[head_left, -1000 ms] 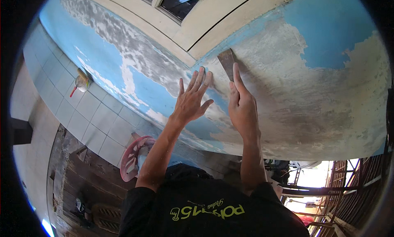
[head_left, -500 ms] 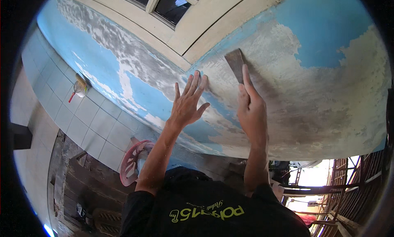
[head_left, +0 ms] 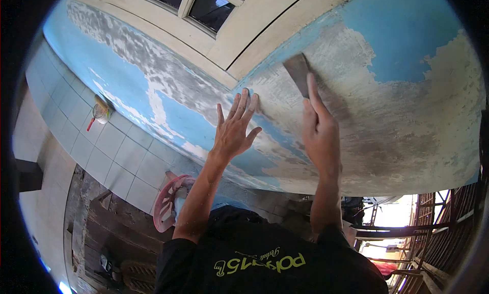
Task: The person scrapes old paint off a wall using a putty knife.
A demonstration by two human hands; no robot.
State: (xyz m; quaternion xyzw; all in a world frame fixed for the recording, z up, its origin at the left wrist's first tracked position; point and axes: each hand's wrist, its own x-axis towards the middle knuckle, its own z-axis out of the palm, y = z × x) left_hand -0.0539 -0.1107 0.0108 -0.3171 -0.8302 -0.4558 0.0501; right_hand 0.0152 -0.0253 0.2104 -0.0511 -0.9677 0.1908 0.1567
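Observation:
My right hand [head_left: 322,131] is closed round the handle of a paint scraper [head_left: 298,72], index finger stretched along it. The scraper's flat, worn metal blade lies against the wall [head_left: 392,121], on a pale patch where the blue paint is gone. To its left, my left hand [head_left: 235,126] rests on the same wall with fingers spread, holding nothing. The fingertips lie just below the corner of the cream window frame [head_left: 224,54]. Around both hands the surface is patchy, with grey and whitish areas beside remaining light blue paint. The scraper's handle is mostly hidden inside my grip.
A clear cup [head_left: 100,113] with a red-handled tool and something brownish stands on the tiled ledge [head_left: 114,151] at left. A pink plastic stool [head_left: 165,205] is beside my left forearm. Slatted wooden structures [head_left: 433,228] appear at lower right.
My right hand and the scraper have shifted slightly right and upward along the wall. My left hand stays at the same spot on the wall.

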